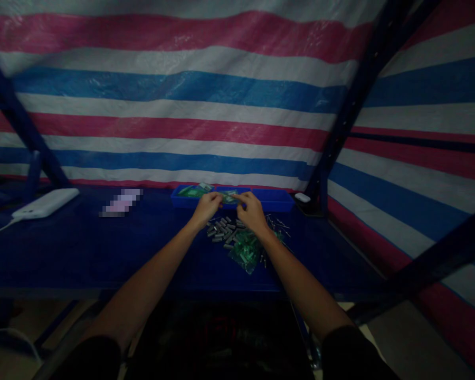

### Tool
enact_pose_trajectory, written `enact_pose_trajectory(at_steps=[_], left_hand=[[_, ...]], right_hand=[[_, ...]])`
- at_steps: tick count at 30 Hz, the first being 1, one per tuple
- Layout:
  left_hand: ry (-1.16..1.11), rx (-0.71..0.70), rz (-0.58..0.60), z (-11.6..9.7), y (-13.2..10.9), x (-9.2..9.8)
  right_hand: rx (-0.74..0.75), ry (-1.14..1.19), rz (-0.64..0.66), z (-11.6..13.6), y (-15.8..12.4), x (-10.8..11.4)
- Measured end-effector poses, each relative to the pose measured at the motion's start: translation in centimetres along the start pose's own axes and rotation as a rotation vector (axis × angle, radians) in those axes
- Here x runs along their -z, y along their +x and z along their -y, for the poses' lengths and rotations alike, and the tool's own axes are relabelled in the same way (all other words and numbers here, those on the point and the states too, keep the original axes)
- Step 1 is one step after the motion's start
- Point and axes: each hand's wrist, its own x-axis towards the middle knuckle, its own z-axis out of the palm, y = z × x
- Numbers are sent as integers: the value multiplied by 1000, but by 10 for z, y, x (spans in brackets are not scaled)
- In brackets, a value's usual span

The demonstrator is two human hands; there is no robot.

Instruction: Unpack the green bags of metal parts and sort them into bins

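Note:
My left hand [208, 207] and my right hand [252, 212] are close together at the front edge of a blue divided tray [275, 199]. A small clear plastic bag with green in it [229, 197] spans the gap between my fingertips, and both hands pinch it. Its contents are too dim to make out. More green-tinted bags [193, 190] lie in the tray's left compartment. Short metal cylinders [224, 229] are piled on the table just below my hands. Nearer to me, partly behind my right wrist, is a heap of small green packets [247, 250].
Thin metal pins [279, 226] are scattered right of the pile on the blue table [150, 253]. A white power bank with a cable [47, 203] and a pixelated item [121, 202] lie left. A small white case [302, 197] sits right. Striped sheeting [182, 126] and blue posts [342, 124] enclose the table.

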Motion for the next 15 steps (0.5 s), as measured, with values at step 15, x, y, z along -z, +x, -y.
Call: enact_pose_trajectory(at_steps=[15], left_hand=[[218,-413,6,-2,-10,-14]], right_hand=[[-215,224,-77,-7,5,2]])
